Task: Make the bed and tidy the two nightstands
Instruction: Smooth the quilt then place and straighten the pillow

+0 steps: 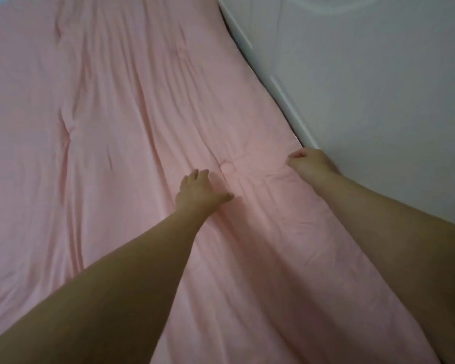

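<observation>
Meanwhile, smoothing a pink comforter (95, 158) toward the wall — both hands well apart.

Seen from the head camera: left hand (199, 191) pressed flat on the fabric beside a tufted dimple (227, 168), fingers relaxed and holding nothing, probably to pin the cover while the other side is drawn tight. Right hand (309, 161) curled at the comforter's edge where it meets the white wall panel (365, 88), seemingly pinching cloth to tuck or straighten it — grip partly hidden. Long creases across the spread bed, so likely more smoothing ahead. Dim room; no nightstands within view.
</observation>
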